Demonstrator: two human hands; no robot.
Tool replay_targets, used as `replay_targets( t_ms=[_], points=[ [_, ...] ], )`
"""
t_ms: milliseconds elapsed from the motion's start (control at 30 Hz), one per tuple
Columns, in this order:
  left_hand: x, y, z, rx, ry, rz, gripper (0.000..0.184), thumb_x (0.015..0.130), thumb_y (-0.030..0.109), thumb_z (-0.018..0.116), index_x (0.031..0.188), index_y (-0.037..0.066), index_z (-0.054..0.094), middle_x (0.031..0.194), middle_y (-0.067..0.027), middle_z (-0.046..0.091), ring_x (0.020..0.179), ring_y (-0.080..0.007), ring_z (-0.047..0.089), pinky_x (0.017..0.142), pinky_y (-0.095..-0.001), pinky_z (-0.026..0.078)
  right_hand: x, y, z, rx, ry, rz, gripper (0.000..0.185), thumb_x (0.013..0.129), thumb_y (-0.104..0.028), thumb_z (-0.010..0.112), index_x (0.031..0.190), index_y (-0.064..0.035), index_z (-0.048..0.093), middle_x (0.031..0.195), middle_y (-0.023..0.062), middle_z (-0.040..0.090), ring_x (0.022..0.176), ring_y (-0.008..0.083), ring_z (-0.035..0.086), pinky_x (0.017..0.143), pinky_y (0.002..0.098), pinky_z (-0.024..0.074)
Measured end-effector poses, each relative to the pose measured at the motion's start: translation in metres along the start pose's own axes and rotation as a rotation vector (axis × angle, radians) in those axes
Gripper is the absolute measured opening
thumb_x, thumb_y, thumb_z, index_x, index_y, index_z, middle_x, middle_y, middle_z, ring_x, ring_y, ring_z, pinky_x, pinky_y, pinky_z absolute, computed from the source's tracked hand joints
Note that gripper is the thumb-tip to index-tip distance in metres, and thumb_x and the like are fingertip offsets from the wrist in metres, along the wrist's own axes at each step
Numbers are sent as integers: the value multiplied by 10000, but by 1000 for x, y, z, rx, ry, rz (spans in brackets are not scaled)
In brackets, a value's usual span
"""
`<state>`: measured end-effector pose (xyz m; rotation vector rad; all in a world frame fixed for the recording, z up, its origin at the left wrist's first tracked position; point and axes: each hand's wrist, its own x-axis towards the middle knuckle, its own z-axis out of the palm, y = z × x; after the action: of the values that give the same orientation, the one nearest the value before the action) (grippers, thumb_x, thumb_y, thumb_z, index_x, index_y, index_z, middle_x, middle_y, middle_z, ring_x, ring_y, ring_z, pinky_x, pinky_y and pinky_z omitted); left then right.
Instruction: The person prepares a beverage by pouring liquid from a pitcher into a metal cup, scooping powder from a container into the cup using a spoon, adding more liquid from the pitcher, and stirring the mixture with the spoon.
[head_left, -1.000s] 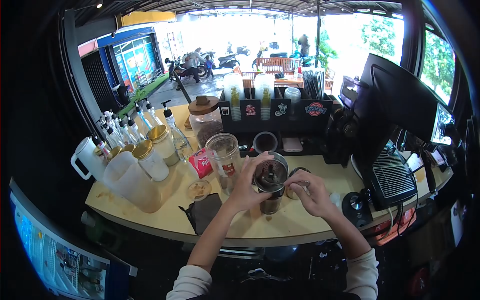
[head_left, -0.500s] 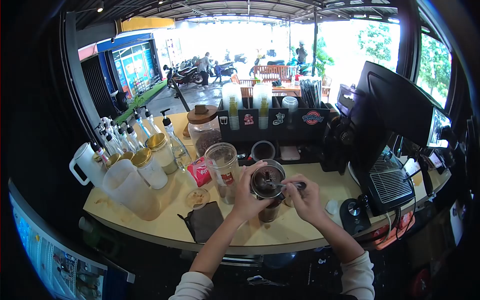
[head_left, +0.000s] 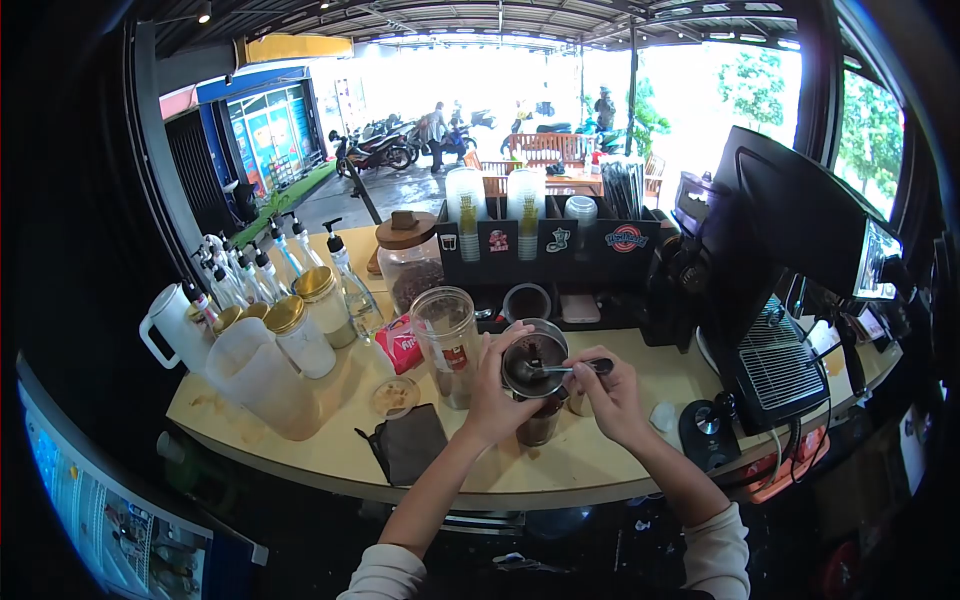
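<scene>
At the metal cup (head_left: pixel 540 338), the left hand (head_left: pixel 490 405) wraps its side; the right hand's (head_left: pixel 612 405) grip pinches a spoon (head_left: pixel 556 370) dipped inside. Spoon work looks under way, the remainder unclear. Below the cup, a dark glass (head_left: pixel 537 431) stands on the counter (head_left: pixel 500 475).

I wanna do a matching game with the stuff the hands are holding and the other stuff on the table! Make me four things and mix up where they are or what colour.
Things:
1. Metal cup
2. Spoon
3. Packet
4. Jug with a handle

Places and colours:
A. Bright pink
B. In the right hand
C. At the left end of the table
D. In the left hand

Right pairs: 1-D, 2-B, 3-A, 4-C
</scene>
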<state>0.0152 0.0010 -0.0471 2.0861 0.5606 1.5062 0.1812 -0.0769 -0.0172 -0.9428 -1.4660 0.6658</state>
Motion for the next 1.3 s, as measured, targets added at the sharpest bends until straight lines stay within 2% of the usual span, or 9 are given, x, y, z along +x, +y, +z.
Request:
replay_targets(
  t_ms=[267, 367, 467, 567, 800, 900, 1000, 1100, 1300],
  points=[
    [-2, -5, -4, 36, -71, 14, 828, 611, 123, 816, 1327, 136, 401, 1328, -59, 528, 1336, -286, 414, 1162, -547, 85, 6, -8, -10, -141, -89, -87, 124, 935, -84, 555, 990, -2, 629, 802, 79, 632, 708, 123, 600, 648, 258, 479],
    [-4, -8, -1, -83, -71, -52, 844, 598, 116, 820, 1330, 141, 399, 1339, -57, 520, 1333, -279, 417, 1162, -549, 82, 11, -25, -10, -316, -172, -269, 105, 892, -24, 576, 986, -11, 620, 839, 117, 618, 699, 222, 631, 632, 316, 501],
    [-3, -8, -4, -41, -93, -26, 858, 588, 118, 823, 1333, 141, 398, 1341, -59, 517, 1327, -277, 424, 1160, -548, 85, 12, -24, -10, -441, -240, -438, 95, 889, -12, 575, 979, -12, 607, 834, 116, 612, 705, 226, 631, 610, 317, 493],
    [-4, -8, -3, -64, -82, -29, 865, 578, 105, 825, 1331, 136, 400, 1335, -63, 517, 1320, -278, 430, 1163, -537, 97, 12, -29, -11, -332, -193, -283, 87, 885, -12, 578, 969, -12, 598, 827, 121, 607, 711, 252, 626, 628, 337, 489],
    [-4, -9, -3, -52, -32, -3, 858, 567, 76, 816, 1324, 123, 416, 1331, -92, 509, 1309, -299, 429, 1166, -515, 123, 11, -24, -6, -329, -129, -321, 96, 874, -7, 588, 968, -22, 601, 819, 131, 599, 714, 286, 620, 641, 348, 488],
    [-3, -8, -5, -56, -45, 1, 855, 564, 75, 814, 1322, 121, 420, 1331, -101, 505, 1300, -304, 432, 1166, -506, 135, 12, -21, -7, -368, -243, -327, 92, 876, -4, 587, 965, -21, 602, 834, 141, 602, 715, 273, 622, 635, 336, 489],
    [-3, -8, -4, -46, -43, 2, 853, 561, 68, 812, 1319, 120, 423, 1327, -97, 507, 1291, -304, 438, 1167, -497, 140, 12, -21, -2, -344, -127, -334, 92, 879, -9, 586, 968, -17, 603, 850, 144, 608, 728, 273, 630, 646, 335, 491],
    [-2, -4, -5, -104, -43, -20, 844, 564, 68, 809, 1315, 123, 427, 1334, -96, 503, 1291, -304, 438, 1168, -498, 138, 15, -20, -2, -340, -144, -361, 92, 894, -11, 558, 963, 9, 617, 838, 121, 627, 720, 180, 635, 642, 286, 499],
    [-2, -5, -6, -51, -44, 22, 836, 585, 84, 803, 1323, 124, 412, 1335, -86, 512, 1312, -288, 430, 1169, -521, 117, 17, -22, -1, -298, -114, -324, 88, 889, -12, 579, 974, -9, 599, 846, 141, 614, 716, 263, 636, 651, 324, 493]
  ],
)
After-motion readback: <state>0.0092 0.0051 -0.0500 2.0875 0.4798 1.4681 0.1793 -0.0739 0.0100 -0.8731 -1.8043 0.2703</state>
